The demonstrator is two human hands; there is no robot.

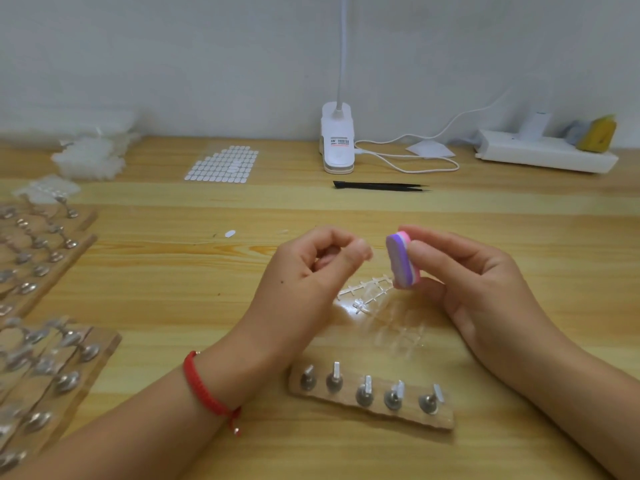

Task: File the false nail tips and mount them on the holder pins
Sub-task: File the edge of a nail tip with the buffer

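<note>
Light wooden table (173,271): wooden holder strip (346,402) with five upright pins at near centre, clear nail tip sprues (367,289) just beyond it, black tweezers (379,186), adhesive tab sheet (223,164), clip lamp base (337,143) and white power strip (547,154) at the rear, stacked holder boards (45,306) at left.

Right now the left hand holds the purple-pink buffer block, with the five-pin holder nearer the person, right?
No. Head view: the right hand holds the buffer block; the left hand pinches a clear nail tip. The five-pin holder placement stands.
</note>
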